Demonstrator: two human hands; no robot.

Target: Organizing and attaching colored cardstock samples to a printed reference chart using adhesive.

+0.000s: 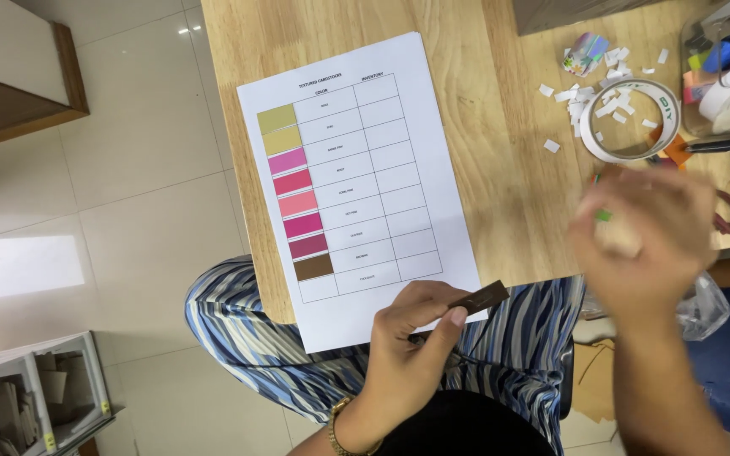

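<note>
While the head view looks down, I note my left hand (411,338) pinching a dark brown card strip (479,299), its long axis running up-right, just off the white swatch chart sheet (382,181). Right hand (648,232) blurs over the wooden table (500,169); grip unreadable, farther off.

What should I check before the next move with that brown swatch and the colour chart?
1. Brown card strip pinched in the left hand: ok.
2. Bottom swatch cell on the chart sheet free: ok, blank below the brown one.
3. Sheet flat on the wooden table: ok, though its lower edge overhangs.
4. Right hand contents: cannot tell, motion-blurred.
5. Tape roll near the right hand: ok.
6. Paper scraps clear of the sheet: ok.
</note>
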